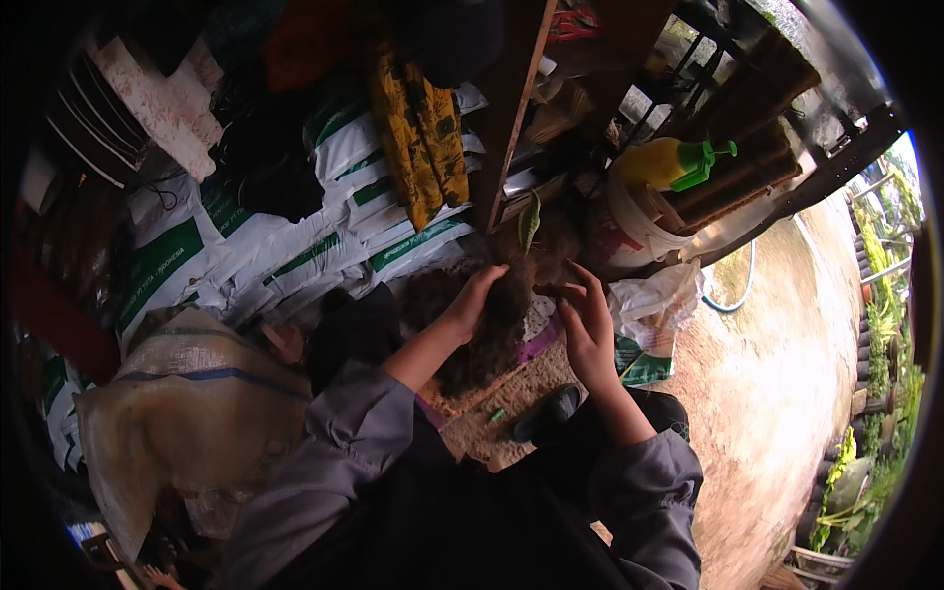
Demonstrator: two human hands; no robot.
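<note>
A clump of dark brown fibre (508,300) sits between my two hands, with a long green leaf (531,221) rising above it. My left hand (478,301) is closed against the clump's left side, its fingertips partly sunk in the strands. On the other side, my right hand (584,320) has its fingers stretched and apart, close to the clump's right edge; whether they touch it I cannot tell. More loose dark fibre (462,364) lies beneath, on a sheet with a purple edge (541,341).
White and green sacks (295,246) are stacked at left, beside a beige woven sack (197,413). A white bucket (629,231) holds a yellow sprayer with green head (674,164) at right. A crumpled plastic bag (654,300) and a dark shoe (549,413) lie nearby.
</note>
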